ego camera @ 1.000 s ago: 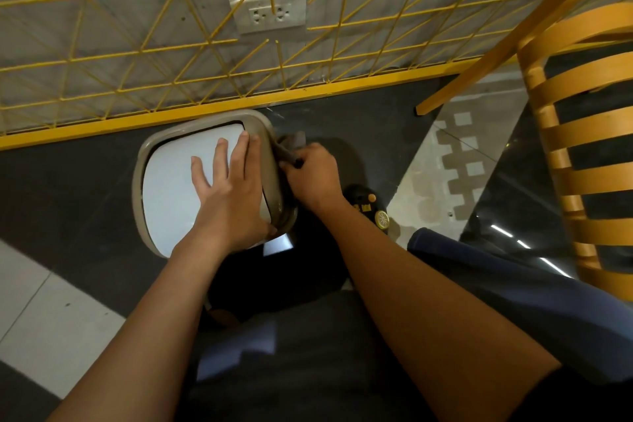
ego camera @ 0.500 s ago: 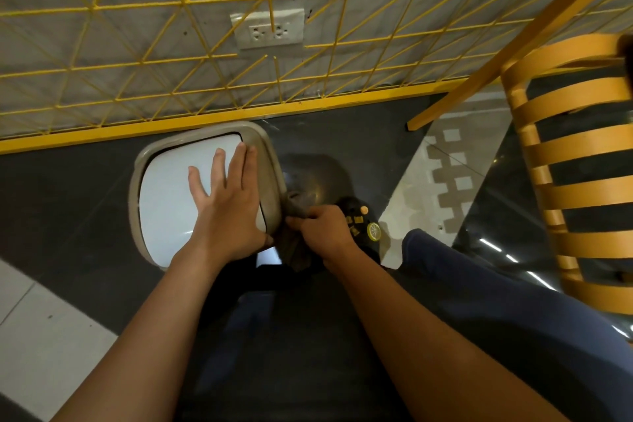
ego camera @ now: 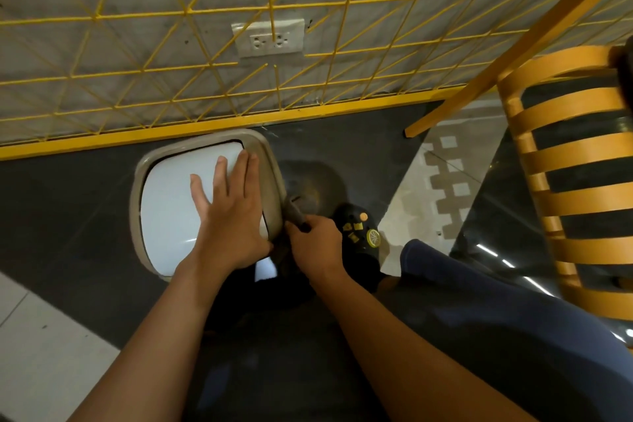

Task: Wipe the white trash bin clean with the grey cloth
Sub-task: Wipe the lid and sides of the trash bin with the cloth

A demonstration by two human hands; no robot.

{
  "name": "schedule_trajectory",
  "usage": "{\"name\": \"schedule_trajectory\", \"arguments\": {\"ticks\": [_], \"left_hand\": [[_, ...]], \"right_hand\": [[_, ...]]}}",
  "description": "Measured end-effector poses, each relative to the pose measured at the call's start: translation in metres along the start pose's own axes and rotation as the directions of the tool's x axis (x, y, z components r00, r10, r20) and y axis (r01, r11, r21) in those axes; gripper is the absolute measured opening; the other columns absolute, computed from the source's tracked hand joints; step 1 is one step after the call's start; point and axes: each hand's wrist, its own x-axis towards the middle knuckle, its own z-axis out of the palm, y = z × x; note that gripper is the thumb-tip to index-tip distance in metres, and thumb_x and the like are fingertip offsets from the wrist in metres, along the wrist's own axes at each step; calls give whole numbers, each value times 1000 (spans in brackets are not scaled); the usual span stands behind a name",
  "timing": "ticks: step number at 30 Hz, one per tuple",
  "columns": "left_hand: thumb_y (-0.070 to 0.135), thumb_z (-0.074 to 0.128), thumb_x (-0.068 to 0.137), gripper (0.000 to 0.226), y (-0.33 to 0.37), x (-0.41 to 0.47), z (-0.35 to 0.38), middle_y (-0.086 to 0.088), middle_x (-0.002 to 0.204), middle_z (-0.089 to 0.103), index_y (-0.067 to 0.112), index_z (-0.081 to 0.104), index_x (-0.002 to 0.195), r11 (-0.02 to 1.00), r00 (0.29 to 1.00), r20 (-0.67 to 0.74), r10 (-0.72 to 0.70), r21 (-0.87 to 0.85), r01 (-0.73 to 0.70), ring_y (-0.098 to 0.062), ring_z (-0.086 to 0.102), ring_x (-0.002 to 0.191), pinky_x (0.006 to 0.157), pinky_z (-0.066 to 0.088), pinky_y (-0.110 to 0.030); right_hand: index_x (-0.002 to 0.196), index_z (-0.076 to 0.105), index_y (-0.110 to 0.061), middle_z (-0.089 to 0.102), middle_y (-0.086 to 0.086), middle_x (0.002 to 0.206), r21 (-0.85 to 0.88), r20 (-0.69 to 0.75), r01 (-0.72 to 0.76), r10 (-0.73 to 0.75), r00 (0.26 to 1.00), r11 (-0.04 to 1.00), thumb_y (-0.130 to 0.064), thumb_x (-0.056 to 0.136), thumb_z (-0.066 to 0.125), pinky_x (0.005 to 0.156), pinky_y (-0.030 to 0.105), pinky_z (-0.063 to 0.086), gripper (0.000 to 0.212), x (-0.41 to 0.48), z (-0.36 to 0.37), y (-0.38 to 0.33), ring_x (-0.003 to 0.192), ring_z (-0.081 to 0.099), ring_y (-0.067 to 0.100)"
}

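Note:
The white trash bin point(ego camera: 164, 216) stands on the dark floor below me, seen from above, with a white lid inside a beige rim. My left hand point(ego camera: 229, 216) lies flat on the lid with straight, spread fingers. My right hand point(ego camera: 317, 238) grips the grey cloth point(ego camera: 294, 211) against the bin's right side, just below the rim. Most of the cloth is hidden by that hand and the bin.
A yellow wire grid point(ego camera: 205, 79) with a wall socket point(ego camera: 269, 38) behind it runs just beyond the bin. An orange slatted chair point(ego camera: 568, 181) stands at the right. My black shoe point(ego camera: 359, 233) and blue-clad knee point(ego camera: 479, 301) are beside the bin.
My right hand with the cloth has slid down the bin's right side, from near the upper rim toward me. The left hand stays flat on the lid.

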Motion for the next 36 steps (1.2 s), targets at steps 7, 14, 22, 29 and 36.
{"name": "schedule_trajectory", "arguments": {"ticks": [7, 14, 22, 29, 36], "left_hand": [[56, 81, 42, 122, -6, 3, 9, -23, 140, 43, 0, 29, 137, 997, 992, -109, 61, 51, -56, -46, 42, 126, 95, 29, -68], [56, 62, 73, 116, 0, 1, 0, -8, 156, -14, 10, -17, 145, 999, 999, -17, 37, -39, -37, -33, -12, 142, 111, -5, -57], [52, 63, 75, 114, -1, -2, 0, -7, 156, -14, 11, -18, 145, 993, 999, -36, 37, -110, -41, -33, -13, 142, 110, -7, -57], [56, 63, 72, 120, -2, 0, -1, -6, 154, -20, 11, -23, 143, 995, 999, 31, 30, -97, -27, -33, -17, 141, 110, -10, -57], [69, 62, 64, 129, -3, 2, -2, -3, 153, -23, 14, -24, 143, 994, 998, 56, 31, -105, -25, -31, -21, 140, 109, -13, -57]], "right_hand": [[76, 66, 7, 59, 14, 72, -158, 114, 140, -123, 986, 977, -5, 85, 50, 63, 27, 39, 22, 55, 0, -57, 69, 54, 22], [73, 60, 2, 53, 18, 79, -406, 180, 323, -272, 945, 855, -8, 90, 51, 66, 27, 34, 22, 107, 13, -96, 81, 50, 28], [88, 63, 0, 54, 26, 114, -593, 264, 445, -359, 895, 671, -8, 91, 49, 71, 29, 36, 17, 109, 5, -92, 104, 53, 38], [115, 60, 0, 51, 21, 125, -694, 342, 516, -401, 850, 502, -9, 89, 47, 91, 37, 43, 30, 125, 22, -120, 119, 46, 37], [109, 64, -4, 62, 21, 113, -607, 397, 578, -422, 815, 545, -22, 89, 51, 82, 34, 44, 30, 127, 21, -118, 107, 56, 35]]}}
